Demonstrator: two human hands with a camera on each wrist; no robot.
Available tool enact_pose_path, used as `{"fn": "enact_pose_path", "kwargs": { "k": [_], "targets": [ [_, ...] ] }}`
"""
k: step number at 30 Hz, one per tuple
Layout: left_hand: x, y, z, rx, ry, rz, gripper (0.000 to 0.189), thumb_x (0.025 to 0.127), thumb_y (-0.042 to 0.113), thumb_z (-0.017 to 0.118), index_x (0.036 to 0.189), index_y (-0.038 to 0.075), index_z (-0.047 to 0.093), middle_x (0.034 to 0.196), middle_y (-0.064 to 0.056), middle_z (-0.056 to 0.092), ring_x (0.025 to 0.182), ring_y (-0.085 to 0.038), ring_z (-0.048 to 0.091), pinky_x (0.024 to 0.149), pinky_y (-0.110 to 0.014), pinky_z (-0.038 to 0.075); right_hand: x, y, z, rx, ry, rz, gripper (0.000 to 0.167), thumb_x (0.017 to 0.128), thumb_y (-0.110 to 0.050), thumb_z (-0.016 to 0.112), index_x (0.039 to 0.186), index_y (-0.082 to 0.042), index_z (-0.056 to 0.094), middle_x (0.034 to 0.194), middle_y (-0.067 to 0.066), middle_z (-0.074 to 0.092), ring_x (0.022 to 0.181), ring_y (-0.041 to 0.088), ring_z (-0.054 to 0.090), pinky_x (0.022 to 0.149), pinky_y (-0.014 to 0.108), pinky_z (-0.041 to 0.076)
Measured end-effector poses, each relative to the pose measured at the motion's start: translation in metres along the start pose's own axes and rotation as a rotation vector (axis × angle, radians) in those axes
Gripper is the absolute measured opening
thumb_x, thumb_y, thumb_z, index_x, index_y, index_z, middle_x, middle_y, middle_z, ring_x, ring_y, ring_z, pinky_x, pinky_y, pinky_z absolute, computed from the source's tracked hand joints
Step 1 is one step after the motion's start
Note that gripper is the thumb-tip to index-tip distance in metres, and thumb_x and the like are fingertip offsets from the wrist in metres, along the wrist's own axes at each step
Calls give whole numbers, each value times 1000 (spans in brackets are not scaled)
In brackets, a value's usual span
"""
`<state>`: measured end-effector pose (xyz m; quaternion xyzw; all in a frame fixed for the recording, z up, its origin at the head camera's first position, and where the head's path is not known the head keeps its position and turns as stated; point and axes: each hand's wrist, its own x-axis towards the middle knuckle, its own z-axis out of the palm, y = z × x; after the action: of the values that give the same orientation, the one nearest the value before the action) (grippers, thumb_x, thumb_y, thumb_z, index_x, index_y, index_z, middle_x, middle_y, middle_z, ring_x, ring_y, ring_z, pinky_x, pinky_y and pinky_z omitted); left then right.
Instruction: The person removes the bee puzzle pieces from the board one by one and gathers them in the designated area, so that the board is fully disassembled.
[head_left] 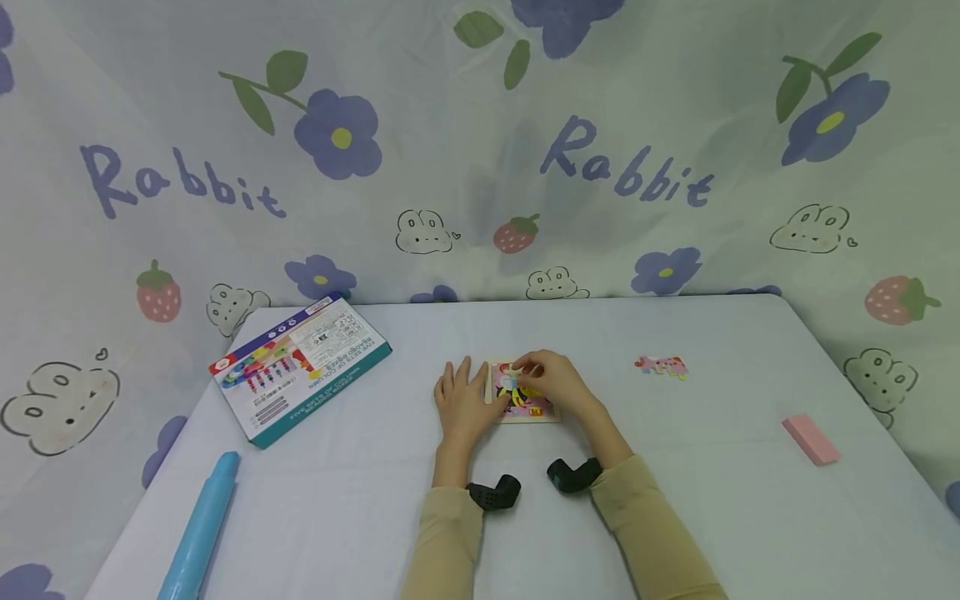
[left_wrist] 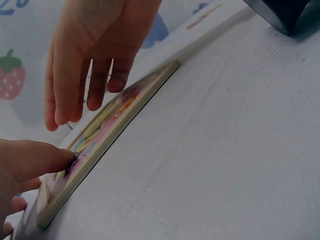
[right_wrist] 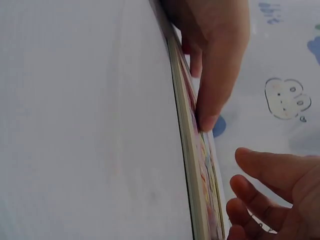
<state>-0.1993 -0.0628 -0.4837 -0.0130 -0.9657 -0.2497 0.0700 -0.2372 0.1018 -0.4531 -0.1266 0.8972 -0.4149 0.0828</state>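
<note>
A small wooden picture puzzle board (head_left: 525, 414) with a pale frame lies flat on the white table, showing a pink, yellow and black picture. My left hand (head_left: 462, 408) is at its left side, fingers spread on the table. Its thumb (left_wrist: 50, 159) presses on the picture near the edge. Over the upper right part of the board hovers my right hand (head_left: 558, 382), fingers bent downward. In the right wrist view the right thumb (right_wrist: 262, 165) and fingers stand apart with nothing between them. The right hand hides part of the picture from the head camera.
Some pink patterned puzzle pieces (head_left: 663, 367) lie right of the board, and a pink block (head_left: 812, 439) sits farther right. A printed box (head_left: 300, 371) is at the back left, with a blue tube (head_left: 201, 529) in front. Black cameras (head_left: 495, 493) are strapped to both wrists.
</note>
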Motion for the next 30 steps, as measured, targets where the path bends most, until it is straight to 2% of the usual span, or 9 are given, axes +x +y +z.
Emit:
{"fn": "enact_pose_path", "kwargs": {
  "k": [6, 16, 24, 30],
  "targets": [
    [0, 0, 0, 23, 11, 3, 62, 79, 46, 64, 130, 12, 55, 143, -15, 38, 136, -40, 19, 107, -59, 7, 2, 1, 9, -51, 0, -50, 19, 83, -14, 67, 102, -11, 70, 88, 3, 60, 78, 15, 53, 71, 30, 46],
    [0, -1, 0, 27, -9, 5, 63, 80, 47, 63, 132, 13, 53, 144, -14, 36, 136, -40, 19, 107, -59, 7, 3, 3, 14, -191, 7, -72, 25, 82, -19, 69, 106, -13, 68, 93, 3, 56, 82, 17, 49, 73, 34, 42],
    [0, 0, -1, 19, -12, 0, 63, 79, 46, 64, 131, 13, 54, 144, -15, 36, 136, -40, 19, 107, -59, 8, 3, 5, 14, -170, 8, -87, 22, 81, -18, 71, 103, -14, 66, 94, 5, 55, 85, 20, 49, 77, 38, 42],
    [-1, 1, -1, 24, -15, -2, 63, 80, 46, 63, 132, 13, 53, 145, -14, 35, 137, -39, 18, 108, -58, 7, 4, 6, 14, -106, 52, -84, 12, 80, -20, 72, 88, -13, 66, 90, 3, 56, 79, 17, 49, 71, 33, 41]
  ]
}}
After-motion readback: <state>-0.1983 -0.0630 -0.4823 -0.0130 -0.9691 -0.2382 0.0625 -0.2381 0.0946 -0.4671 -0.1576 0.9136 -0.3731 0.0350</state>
